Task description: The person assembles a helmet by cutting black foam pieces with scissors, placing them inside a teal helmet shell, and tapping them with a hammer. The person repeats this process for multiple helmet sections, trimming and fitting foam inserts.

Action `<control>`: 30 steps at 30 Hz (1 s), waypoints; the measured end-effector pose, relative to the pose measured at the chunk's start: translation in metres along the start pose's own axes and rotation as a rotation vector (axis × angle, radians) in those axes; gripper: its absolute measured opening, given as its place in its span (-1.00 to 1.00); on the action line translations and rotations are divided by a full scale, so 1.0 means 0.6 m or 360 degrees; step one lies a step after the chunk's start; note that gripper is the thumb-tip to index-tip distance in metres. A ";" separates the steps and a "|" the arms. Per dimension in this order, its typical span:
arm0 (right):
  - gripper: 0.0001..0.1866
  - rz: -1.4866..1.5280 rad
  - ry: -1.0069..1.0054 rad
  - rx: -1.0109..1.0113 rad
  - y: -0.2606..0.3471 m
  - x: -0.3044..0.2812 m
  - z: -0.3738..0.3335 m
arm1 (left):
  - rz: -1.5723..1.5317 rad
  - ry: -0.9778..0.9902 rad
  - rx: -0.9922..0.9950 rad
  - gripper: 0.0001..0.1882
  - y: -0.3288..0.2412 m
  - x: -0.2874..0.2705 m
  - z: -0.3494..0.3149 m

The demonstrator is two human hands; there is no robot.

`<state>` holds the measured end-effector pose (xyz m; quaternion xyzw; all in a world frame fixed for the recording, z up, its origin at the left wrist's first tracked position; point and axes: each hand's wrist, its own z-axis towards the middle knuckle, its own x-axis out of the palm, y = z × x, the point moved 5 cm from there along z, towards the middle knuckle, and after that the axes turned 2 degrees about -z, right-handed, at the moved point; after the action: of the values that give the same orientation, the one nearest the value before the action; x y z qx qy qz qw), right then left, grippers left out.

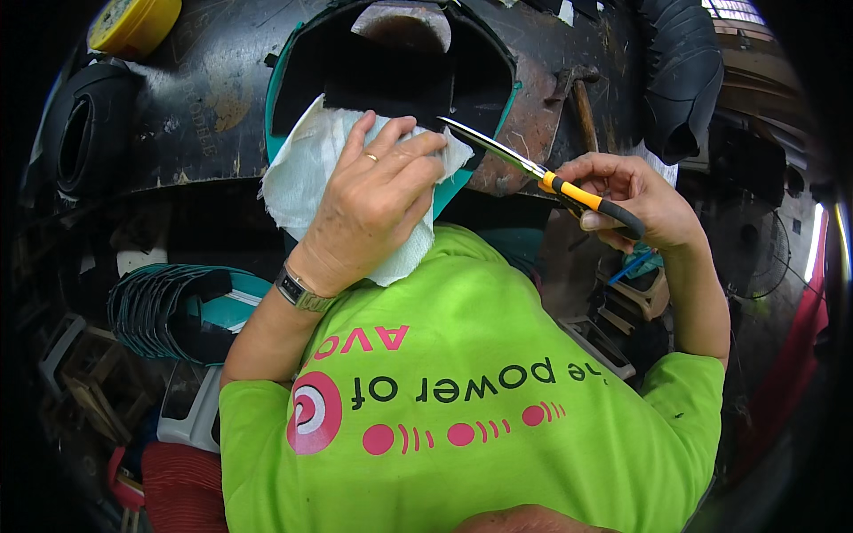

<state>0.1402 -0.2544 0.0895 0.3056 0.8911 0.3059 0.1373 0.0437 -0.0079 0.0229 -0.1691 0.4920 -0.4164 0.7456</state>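
Note:
A piece of white cloth point(298, 173) with frayed edges hangs over the near side of a black, green-edged formed piece point(386, 75). My left hand point(373, 200) holds the cloth from above, fingers bent over it and thumb hidden. In my right hand point(649, 200) is a pair of scissors point(511, 158) with yellow and black handles. Its blades lie close together and point to the far left, their tip just above the cloth's right corner. The fingers are curled at the handles.
On the dark worktable point(209, 107) are a hammer point(582, 111), a yellow tub point(133, 25) and a black rolled piece point(89, 129). Stacked black curved pieces point(680, 80) stand at the far right. Below the table's left side sits a stack of green-edged pieces point(164, 306).

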 end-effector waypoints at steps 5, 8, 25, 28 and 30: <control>-0.47 -0.0052 -0.0037 -0.0034 -0.001 0.003 0.000 | 0.0045 0.0005 0.0040 -0.78 -0.003 -0.003 -0.002; -0.45 -0.0093 -0.0031 -0.0033 -0.010 -0.007 -0.003 | 0.0008 0.0004 0.0026 -0.78 -0.001 -0.004 -0.001; -0.47 -0.1988 -0.2149 -0.0708 -0.042 -0.080 0.007 | -0.0381 -0.0011 -0.0271 -0.80 0.012 -0.023 0.008; -0.46 -0.1678 -0.1636 -0.1672 0.032 0.067 0.015 | -0.0338 0.0015 -0.0260 -0.81 0.010 -0.022 0.008; -0.50 -0.1719 -0.1439 -0.1856 0.053 0.145 0.047 | -0.0317 0.0048 -0.0233 -0.81 0.011 -0.022 0.009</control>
<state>0.0996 -0.1669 0.0827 -0.1800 0.4786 0.4529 0.7304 0.0496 0.0058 0.0289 -0.2648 0.5129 -0.4538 0.6789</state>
